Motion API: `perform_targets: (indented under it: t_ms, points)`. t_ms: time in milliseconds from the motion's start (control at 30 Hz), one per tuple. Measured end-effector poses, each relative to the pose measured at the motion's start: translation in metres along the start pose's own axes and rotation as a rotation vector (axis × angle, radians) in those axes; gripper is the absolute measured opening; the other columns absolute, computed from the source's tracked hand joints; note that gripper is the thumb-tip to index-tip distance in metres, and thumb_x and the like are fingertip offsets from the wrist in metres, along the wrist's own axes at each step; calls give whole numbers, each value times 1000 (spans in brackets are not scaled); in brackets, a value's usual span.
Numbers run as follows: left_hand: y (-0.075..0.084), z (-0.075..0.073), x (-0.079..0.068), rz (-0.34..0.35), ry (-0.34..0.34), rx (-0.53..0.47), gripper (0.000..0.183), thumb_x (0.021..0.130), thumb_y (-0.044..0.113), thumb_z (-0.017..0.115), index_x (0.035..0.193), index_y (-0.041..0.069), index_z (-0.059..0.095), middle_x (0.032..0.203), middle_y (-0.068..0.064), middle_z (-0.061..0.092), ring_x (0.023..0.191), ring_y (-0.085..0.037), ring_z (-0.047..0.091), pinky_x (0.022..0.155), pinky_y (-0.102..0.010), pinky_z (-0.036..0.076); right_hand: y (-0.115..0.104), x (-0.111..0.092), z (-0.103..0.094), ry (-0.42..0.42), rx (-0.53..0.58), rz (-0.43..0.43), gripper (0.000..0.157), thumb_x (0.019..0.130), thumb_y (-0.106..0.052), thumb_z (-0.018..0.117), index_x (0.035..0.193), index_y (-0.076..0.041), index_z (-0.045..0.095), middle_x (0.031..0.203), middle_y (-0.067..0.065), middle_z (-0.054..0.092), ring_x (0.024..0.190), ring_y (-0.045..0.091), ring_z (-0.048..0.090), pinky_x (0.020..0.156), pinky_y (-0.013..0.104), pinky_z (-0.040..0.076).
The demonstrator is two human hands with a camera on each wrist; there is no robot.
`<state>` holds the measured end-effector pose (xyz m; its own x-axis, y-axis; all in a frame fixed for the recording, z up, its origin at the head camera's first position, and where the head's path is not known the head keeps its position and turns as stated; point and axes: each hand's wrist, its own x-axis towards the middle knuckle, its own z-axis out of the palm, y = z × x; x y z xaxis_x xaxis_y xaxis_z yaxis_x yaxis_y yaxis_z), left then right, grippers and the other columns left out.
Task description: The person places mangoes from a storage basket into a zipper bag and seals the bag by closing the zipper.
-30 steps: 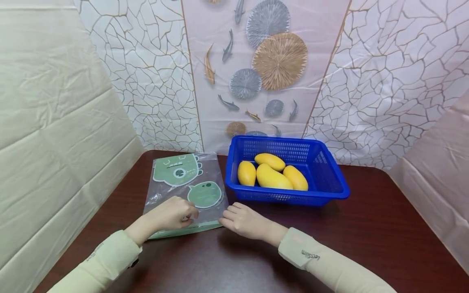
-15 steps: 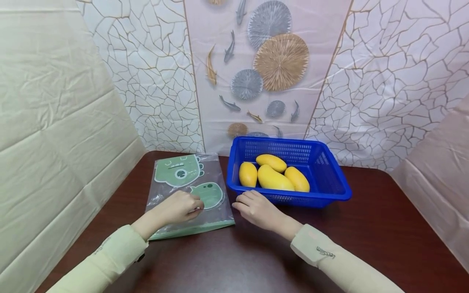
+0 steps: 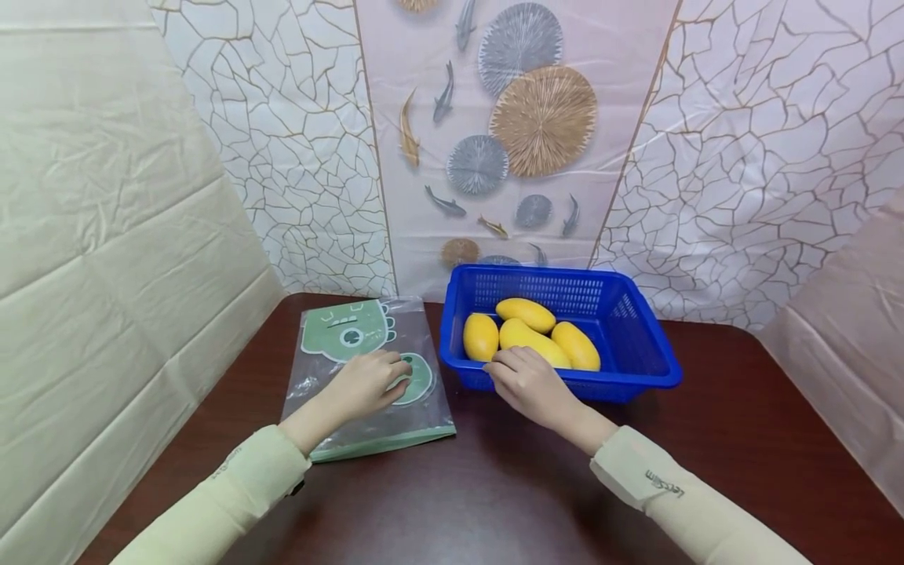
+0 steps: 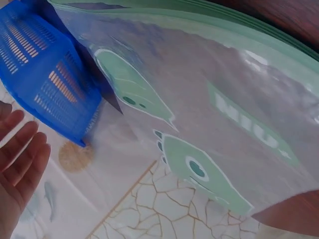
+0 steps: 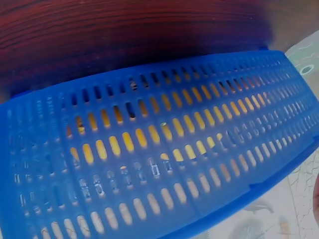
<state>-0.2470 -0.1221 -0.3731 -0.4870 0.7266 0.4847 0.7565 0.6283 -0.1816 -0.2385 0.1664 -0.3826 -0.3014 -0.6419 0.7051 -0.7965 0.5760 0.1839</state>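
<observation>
A clear zip bag (image 3: 346,431) with green cartoon prints and a green zip strip lies flat on the table. Above it hovers my left hand (image 3: 367,384), holding nothing; in the left wrist view its fingers (image 4: 30,154) are loosely bent. To the right stands a blue plastic basket (image 3: 636,369) with yellow mangoes (image 3: 526,339) grouped in its left half. My right hand (image 3: 537,388) is at the basket's front rim, its fingertips overlapping the rim just before the nearest mango. Only a sliver of that hand shows in the right wrist view, where the basket's slotted wall (image 5: 149,184) fills the frame.
The dark wooden table (image 3: 452,502) carries both bag and basket. Behind it hangs a patterned cloth (image 3: 318,157), close to the basket's back edge. Pale cloth walls (image 3: 120,259) close in the left and right sides.
My right hand has moved from the bag's zip strip, rightward and up, to the basket's front rim. My left hand has shifted slightly up and right over the bag. Bag and mangoes stay put.
</observation>
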Motion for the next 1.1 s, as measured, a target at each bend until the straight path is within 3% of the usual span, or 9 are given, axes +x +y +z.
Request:
perform_targets:
  t_ms: [267,467,667,967,1100]
  points:
    - [6,5,16,-47,70,3,20,79,18,69,98,10,69,81,-1,64,70,-18,61,59,-31,51,10,-2,-8,32,-4,94,21,71,0,76,89,-3,68,84,6,65,77,21,59,72,34,52]
    - [12,12,29,-67,82,-25,24,82,22,69,103,11,68,93,-4,67,83,-20,63,74,-33,53,19,-5,-18,-76,2,288,20,75,-3,74,94,-3,67,90,9,66,84,24,61,75,38,53]
    - [20,16,47,-116,31,-76,34,88,30,63,117,12,62,105,-5,66,96,-22,62,84,-35,52,29,-4,-29,-163,9,465,22,81,-6,70,102,-3,66,96,12,66,86,27,61,76,41,52]
    - [24,14,62,-147,-8,-133,40,90,31,61,122,9,58,112,-7,64,102,-24,60,88,-36,51,38,-5,-35,-236,50,523,28,82,-7,69,109,-4,65,105,13,65,96,32,58,82,46,51]
    - [25,15,67,-160,-14,-159,41,91,32,59,125,8,57,115,-8,63,106,-24,59,91,-37,49,42,-7,-38,-223,43,514,27,82,-6,70,108,-3,65,102,13,65,92,29,58,77,44,51]
